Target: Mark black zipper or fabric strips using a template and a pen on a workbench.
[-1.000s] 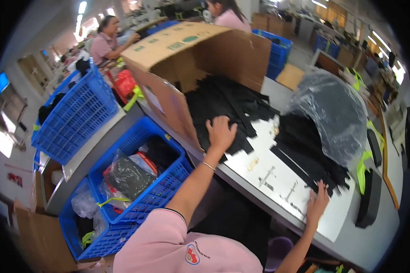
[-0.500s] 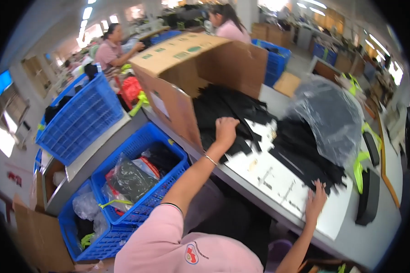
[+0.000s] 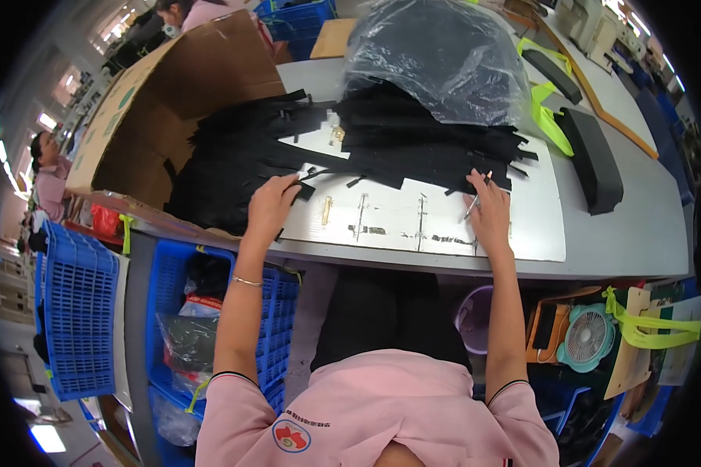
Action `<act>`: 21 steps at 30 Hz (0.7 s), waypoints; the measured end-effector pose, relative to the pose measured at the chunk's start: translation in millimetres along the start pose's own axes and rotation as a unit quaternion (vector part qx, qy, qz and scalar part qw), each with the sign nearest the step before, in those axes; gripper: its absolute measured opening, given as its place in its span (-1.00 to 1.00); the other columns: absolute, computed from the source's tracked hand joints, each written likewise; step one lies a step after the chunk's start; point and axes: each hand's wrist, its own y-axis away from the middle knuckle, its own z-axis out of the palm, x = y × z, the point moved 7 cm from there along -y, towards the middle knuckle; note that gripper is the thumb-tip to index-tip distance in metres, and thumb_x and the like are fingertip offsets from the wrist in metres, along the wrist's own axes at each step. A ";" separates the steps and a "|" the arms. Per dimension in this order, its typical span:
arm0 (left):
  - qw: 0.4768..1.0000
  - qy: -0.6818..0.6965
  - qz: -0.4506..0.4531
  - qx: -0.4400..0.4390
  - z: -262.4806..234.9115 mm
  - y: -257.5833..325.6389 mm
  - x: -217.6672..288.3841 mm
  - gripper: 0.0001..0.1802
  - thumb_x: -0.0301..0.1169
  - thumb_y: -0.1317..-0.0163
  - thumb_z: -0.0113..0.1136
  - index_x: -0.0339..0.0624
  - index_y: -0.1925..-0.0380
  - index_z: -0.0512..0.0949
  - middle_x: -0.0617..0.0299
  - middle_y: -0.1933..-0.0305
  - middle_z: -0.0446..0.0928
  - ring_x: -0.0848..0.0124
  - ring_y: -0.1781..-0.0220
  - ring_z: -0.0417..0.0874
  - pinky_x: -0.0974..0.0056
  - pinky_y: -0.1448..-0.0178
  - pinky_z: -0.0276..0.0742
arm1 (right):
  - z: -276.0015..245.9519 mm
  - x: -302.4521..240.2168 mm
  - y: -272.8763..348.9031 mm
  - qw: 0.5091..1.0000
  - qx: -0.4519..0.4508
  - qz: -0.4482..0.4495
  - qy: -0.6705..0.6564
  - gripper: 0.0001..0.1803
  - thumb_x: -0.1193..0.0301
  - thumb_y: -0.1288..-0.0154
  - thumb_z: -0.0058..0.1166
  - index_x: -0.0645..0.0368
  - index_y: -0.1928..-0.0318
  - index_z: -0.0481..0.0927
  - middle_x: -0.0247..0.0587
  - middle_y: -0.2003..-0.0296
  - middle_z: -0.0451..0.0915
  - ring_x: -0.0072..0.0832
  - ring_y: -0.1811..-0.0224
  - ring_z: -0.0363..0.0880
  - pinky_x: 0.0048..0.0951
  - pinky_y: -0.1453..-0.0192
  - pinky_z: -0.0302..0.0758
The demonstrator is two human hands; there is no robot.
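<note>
Cloth strips [image 3: 436, 152] in two black heaps across the workbench [image 3: 639, 226]

Clock face centred on the view, and we go from the left! Just past nine, a co-worker [image 3: 51, 177] in pink, far back. Between eight and nine, a blue basket [image 3: 82, 311] stands tilted. Over to half past ten: a cardboard box [image 3: 195, 86], its open side toward the cloth. Down at eight, a second blue basket [image 3: 279, 335], clear plastic bags inside it.

Now the cloth! The left heap [image 3: 230, 171] sits at ten o'clock, spilling from the box mouth onto the bench. Right at its ragged edge, the left hand [image 3: 273, 204], palm down, fingers bent, tips at a narrow strip; pinching or only touching, I cannot tell.

On we go to half past one: the right heap lies on a white board [image 3: 533, 233], strip ends fanning right. A clear plastic bag [image 3: 444, 62], dark inside, overlaps it at one. Down at four, a purple bin [image 3: 475, 315] beneath the bench.

Near three, the right hand [image 3: 488, 208]! Its fingertips meet the heap's near edge, with a thin silvery tool [image 3: 470, 205] by the thumb; gripped or not, I cannot tell. Two o'clock, a yellow ribbon [image 3: 549, 121]; four, a teal fan [image 3: 588, 338]; half past two, a black padded bar [image 3: 593, 159].
</note>
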 end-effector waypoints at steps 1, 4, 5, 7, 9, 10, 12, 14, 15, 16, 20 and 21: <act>0.993 0.030 -0.075 -0.087 1.2 -2.0 -3.6 -0.70 -0.35 -0.38 0.31 -0.25 -0.03 0.70 -0.01 0.27 0.69 0.14 0.33 0.74 0.13 0.19 0.61 | -2.0 0.4 0.5 1.000 0.006 -0.009 0.009 -0.50 0.51 -0.35 0.26 0.09 -0.28 0.54 -0.18 -0.32 0.61 -0.16 -0.34 0.53 -0.13 -0.35 0.30; 0.953 0.115 -0.177 -0.219 -9.0 1.5 9.0 -0.77 -0.35 -0.37 0.33 -0.34 0.22 0.75 0.18 0.50 0.67 0.53 0.59 0.61 0.39 0.44 0.48 | -3.3 -2.0 -0.1 1.000 0.012 -0.009 0.021 -0.51 0.51 -0.33 0.27 0.08 -0.27 0.56 -0.17 -0.31 0.61 -0.18 -0.34 0.53 -0.15 -0.34 0.30; 0.936 0.161 -0.201 -0.241 -10.3 1.9 15.4 -0.77 -0.35 -0.37 0.33 -0.34 0.23 0.75 0.22 0.50 0.67 0.57 0.58 0.59 0.43 0.46 0.47 | -4.0 -1.0 0.6 1.000 0.015 -0.011 0.020 -0.52 0.51 -0.33 0.27 0.08 -0.26 0.56 -0.17 -0.31 0.61 -0.18 -0.34 0.53 -0.15 -0.34 0.30; 0.913 0.206 -0.226 -0.269 -7.7 4.6 22.1 -0.77 -0.35 -0.38 0.34 -0.34 0.24 0.76 0.26 0.50 0.68 0.62 0.58 0.57 0.47 0.47 0.45 | -6.3 -5.7 -2.6 0.999 0.024 -0.017 0.015 -0.55 0.51 -0.33 0.27 0.08 -0.22 0.57 -0.17 -0.30 0.62 -0.19 -0.33 0.53 -0.16 -0.33 0.31; 0.865 0.290 -0.233 -0.337 11.9 9.0 32.8 -0.78 -0.36 -0.39 0.34 -0.36 0.24 0.76 0.29 0.48 0.68 0.65 0.57 0.56 0.51 0.48 0.45 | -6.8 -5.0 -3.4 1.000 0.020 -0.006 0.015 -0.56 0.51 -0.33 0.28 0.08 -0.21 0.57 -0.18 -0.28 0.63 -0.19 -0.31 0.54 -0.16 -0.33 0.32; 0.861 0.294 -0.230 -0.347 22.0 6.4 41.7 -0.78 -0.36 -0.39 0.34 -0.36 0.24 0.76 0.29 0.48 0.68 0.65 0.57 0.56 0.51 0.48 0.45 | -7.3 -5.5 -3.9 1.000 0.020 -0.006 0.011 -0.57 0.50 -0.32 0.28 0.08 -0.20 0.58 -0.18 -0.27 0.64 -0.18 -0.30 0.55 -0.16 -0.33 0.34; 0.854 0.278 -0.199 -0.393 49.1 4.9 69.0 -0.78 -0.37 -0.39 0.34 -0.36 0.23 0.76 0.29 0.47 0.69 0.65 0.57 0.56 0.51 0.48 0.46 | -14.3 -14.7 -1.2 0.998 0.053 -0.017 0.033 -0.58 0.53 -0.29 0.30 0.09 -0.16 0.59 -0.18 -0.21 0.68 -0.17 -0.17 0.61 -0.16 -0.28 0.39; 0.848 0.276 -0.187 -0.412 72.4 1.6 80.2 -0.79 -0.37 -0.38 0.34 -0.35 0.22 0.76 0.28 0.47 0.68 0.64 0.57 0.55 0.50 0.48 0.48 | -23.9 -29.4 6.4 0.997 0.071 -0.020 0.007 -0.57 0.57 -0.25 0.33 0.12 -0.14 0.61 -0.17 -0.16 0.71 -0.17 -0.05 0.65 -0.15 -0.23 0.44; 0.837 0.287 -0.192 -0.426 84.0 0.5 86.4 -0.79 -0.37 -0.38 0.34 -0.35 0.22 0.76 0.28 0.47 0.67 0.64 0.58 0.55 0.49 0.48 0.49 | -29.9 -39.4 13.4 0.995 0.090 -0.036 0.012 -0.56 0.59 -0.23 0.34 0.15 -0.13 0.62 -0.16 -0.13 0.72 -0.18 0.01 0.66 -0.15 -0.20 0.46; 0.825 0.297 -0.197 -0.439 94.6 0.3 93.1 -0.79 -0.37 -0.37 0.34 -0.35 0.22 0.76 0.28 0.48 0.66 0.63 0.58 0.54 0.48 0.48 0.50 | -33.4 -48.6 21.5 0.996 0.085 -0.022 -0.003 -0.55 0.57 -0.22 0.35 0.15 -0.14 0.62 -0.18 -0.12 0.72 -0.18 0.02 0.66 -0.14 -0.19 0.46; 0.815 0.289 -0.143 -0.482 117.3 -8.3 127.5 -0.79 -0.37 -0.41 0.34 -0.34 0.20 0.73 0.33 0.48 0.64 0.66 0.58 0.54 0.52 0.49 0.48 | -23.3 -73.1 53.4 0.999 0.028 -0.022 -0.023 -0.53 0.49 -0.26 0.37 0.15 -0.18 0.60 -0.18 -0.15 0.71 -0.18 -0.14 0.65 -0.06 -0.34 0.41; 0.811 0.292 -0.141 -0.487 120.6 -9.9 133.8 -0.79 -0.37 -0.39 0.36 -0.33 0.16 0.73 0.32 0.46 0.65 0.67 0.57 0.55 0.52 0.49 0.47 | -17.2 -74.4 60.3 1.000 -0.003 -0.027 0.001 -0.52 0.45 -0.27 0.38 0.15 -0.19 0.59 -0.18 -0.17 0.70 -0.18 -0.22 0.63 -0.02 -0.41 0.37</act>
